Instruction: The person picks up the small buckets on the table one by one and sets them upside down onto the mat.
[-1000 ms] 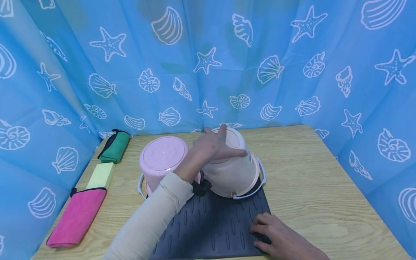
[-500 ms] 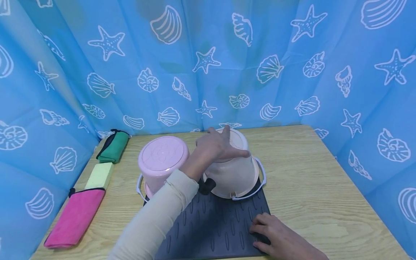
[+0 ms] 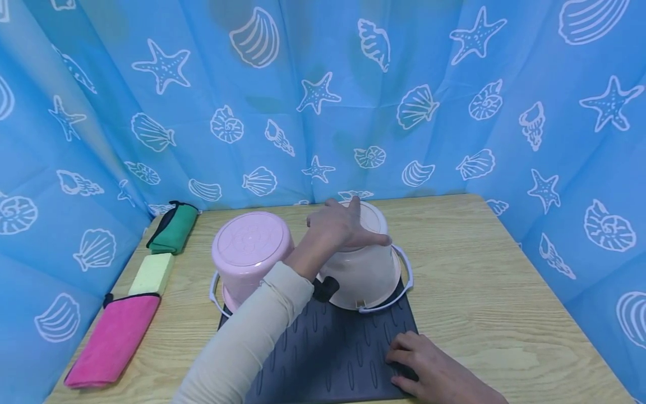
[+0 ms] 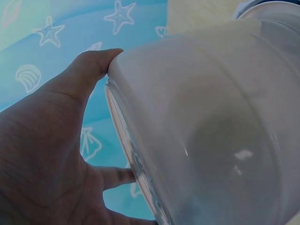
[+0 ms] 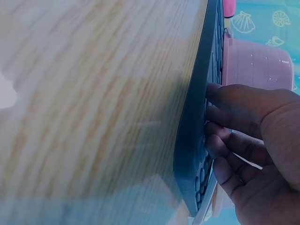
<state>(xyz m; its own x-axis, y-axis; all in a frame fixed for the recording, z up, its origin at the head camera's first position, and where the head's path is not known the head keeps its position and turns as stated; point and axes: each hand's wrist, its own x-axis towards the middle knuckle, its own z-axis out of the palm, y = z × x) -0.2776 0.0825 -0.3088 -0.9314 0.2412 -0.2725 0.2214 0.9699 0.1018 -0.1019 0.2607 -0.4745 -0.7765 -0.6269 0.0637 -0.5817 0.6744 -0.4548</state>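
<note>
A pale beige bucket (image 3: 360,275) stands upside down on the dark ridged mat (image 3: 323,353), its light handle hanging at the right. My left hand (image 3: 335,225) rests over its upturned base with fingers spread. In the left wrist view, the thumb (image 4: 96,63) touches the base's edge and other fingertips touch the base. A pink bucket (image 3: 252,241), also upside down, is left of it, partly hidden by my left forearm. My right hand (image 3: 426,365) rests at the mat's right edge. In the right wrist view, its loosely bent fingertips touch the mat's surface.
Along the table's (image 3: 479,292) left side lie a rolled green cloth (image 3: 176,229), a pale yellow sponge-like block (image 3: 151,274) and a folded pink cloth (image 3: 115,341). A blue curtain (image 3: 313,101) with shell and starfish prints surrounds the back and sides.
My left hand has shifted slightly right over the beige bucket's base, the forearm with it. The whole head view has drifted slightly left. The right hand stays at the mat's edge.
</note>
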